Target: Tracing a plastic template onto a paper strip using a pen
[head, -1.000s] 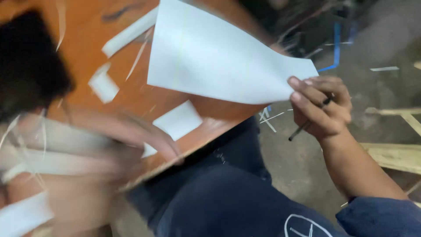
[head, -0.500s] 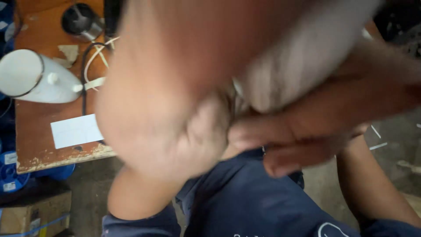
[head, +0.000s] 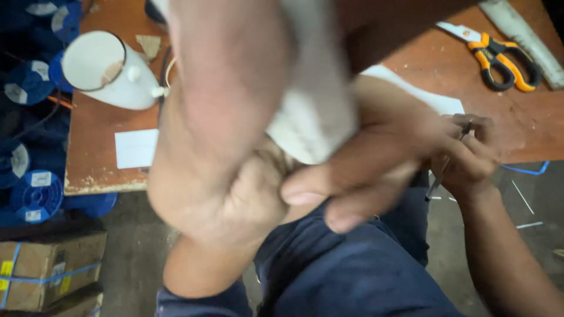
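At the far left, blue wire spools [head: 36, 194] are stacked beside the wooden table [head: 94, 126], with a strapped cardboard box [head: 50, 267] on the floor below them. On the table's left part, a white lamp shade [head: 100, 70] lies on its side; a small white paper slip [head: 136, 148] lies flat just in front of it, near the table edge.

The left hand [head: 235, 158] is raised close to the camera and fills the centre of the view, blurred. Its fingers [head: 329, 188] are closed on a piece of pale cloth or paper [head: 317, 111]; which material cannot be told.

The right hand [head: 467, 155] is at the table's front edge, fingers pinched together on a thin dark pen [head: 443, 170] that angles downward. A white sheet [head: 423, 94] lies on the table just behind this hand. Orange-and-black scissors [head: 499, 56] lie closed at the far right of the table, well apart from both hands.
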